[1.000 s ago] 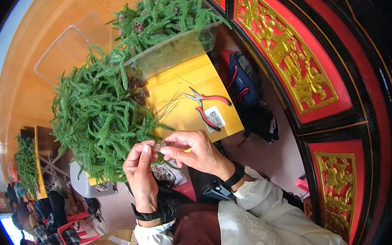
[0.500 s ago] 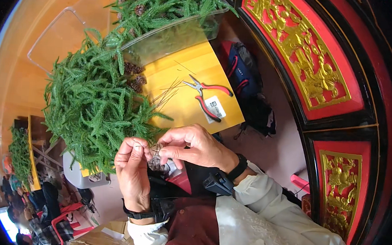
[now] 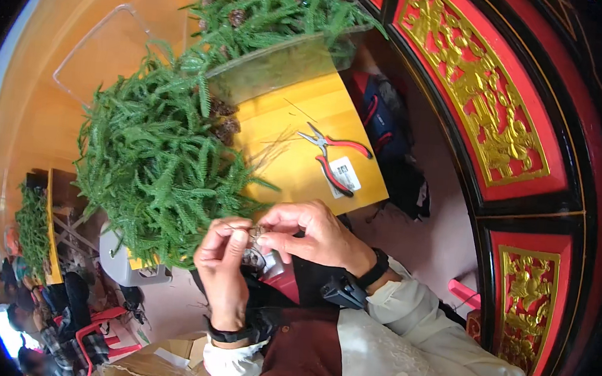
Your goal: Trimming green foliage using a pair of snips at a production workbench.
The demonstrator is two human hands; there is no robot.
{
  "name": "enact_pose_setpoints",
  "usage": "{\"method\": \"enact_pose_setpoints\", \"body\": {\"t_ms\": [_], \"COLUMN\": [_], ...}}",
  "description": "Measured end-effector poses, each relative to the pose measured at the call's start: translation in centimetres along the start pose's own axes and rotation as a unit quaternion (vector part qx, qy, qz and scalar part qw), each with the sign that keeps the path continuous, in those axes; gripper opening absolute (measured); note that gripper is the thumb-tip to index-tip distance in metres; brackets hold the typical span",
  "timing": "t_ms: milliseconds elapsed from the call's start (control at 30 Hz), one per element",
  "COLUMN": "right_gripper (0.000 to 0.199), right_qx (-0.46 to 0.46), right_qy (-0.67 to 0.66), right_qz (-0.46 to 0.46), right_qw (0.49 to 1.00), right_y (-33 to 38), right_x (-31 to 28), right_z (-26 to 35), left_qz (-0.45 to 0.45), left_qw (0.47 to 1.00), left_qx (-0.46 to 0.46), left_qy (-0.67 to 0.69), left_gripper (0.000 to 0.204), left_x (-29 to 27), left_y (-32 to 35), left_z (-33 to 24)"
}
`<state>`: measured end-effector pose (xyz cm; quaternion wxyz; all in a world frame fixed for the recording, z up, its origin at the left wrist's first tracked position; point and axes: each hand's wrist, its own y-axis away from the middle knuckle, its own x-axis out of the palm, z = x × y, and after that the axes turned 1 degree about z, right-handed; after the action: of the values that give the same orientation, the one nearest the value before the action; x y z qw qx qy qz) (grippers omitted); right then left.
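Observation:
Thumb and fingers of my left hand [image 3: 226,261] are pinched together on a thin brown wire [image 3: 245,227]. Close against it, my right hand [image 3: 314,240] also pinches the wire, its thumb and forefinger nearly meeting the left fingertips. Just below the fingertips, partly hidden, a small brownish pine cone [image 3: 253,257] shows over my lap; whether the wire is joined to it I cannot tell. Beyond the hands, pliers [image 3: 324,144] with red and black handles lie spread on the yellow table [image 3: 278,115], and several loose wires [image 3: 272,150] lie left of them.
A big heap of green artificial pine sprigs [image 3: 154,169] covers the table's left side, with brown pine cones [image 3: 226,129] at its edge. Behind stands a clear plastic bin [image 3: 275,62] of more sprigs. A white label [image 3: 345,175] lies under the pliers. Red-and-gold carved panels [image 3: 474,103] rise at right.
The whole view has shifted, so the table and hands appear slightly farther right and lower. Both hands keep their pinch on the wire, with only slight finger movement.

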<state>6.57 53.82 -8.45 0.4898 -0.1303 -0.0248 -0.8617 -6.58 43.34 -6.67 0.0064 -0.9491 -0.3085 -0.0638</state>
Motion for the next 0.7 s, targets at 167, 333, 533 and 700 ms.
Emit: {"method": "enact_pose_setpoints", "body": {"t_ms": [167, 333, 533, 700], "right_gripper": [0.013, 0.014, 0.016, 0.017], "right_qx": [0.038, 0.024, 0.036, 0.019], "right_qy": [0.044, 0.055, 0.068, 0.105], "right_qz": [0.01, 0.047, 0.038, 0.039], "right_qw": [0.998, 0.997, 0.996, 0.994], "right_y": [-0.4, -0.6, -0.4, -0.7], "right_x": [1.9, 3.9, 6.3, 8.5], "right_z": [1.9, 3.6, 3.7, 4.6], "left_qz": [-0.008, 0.035, 0.001, 0.001], "left_qw": [0.999, 0.998, 0.996, 1.0], "left_qx": [0.022, -0.021, -0.077, 0.011], "left_qy": [0.022, 0.044, 0.047, -0.007], "left_gripper": [0.005, 0.003, 0.005, 0.003], "left_x": [-0.9, -3.6, -4.9, -6.5], "left_y": [0.5, 1.3, 2.7, 3.5], "left_z": [-2.1, -4.2, -6.1, -6.1]}}
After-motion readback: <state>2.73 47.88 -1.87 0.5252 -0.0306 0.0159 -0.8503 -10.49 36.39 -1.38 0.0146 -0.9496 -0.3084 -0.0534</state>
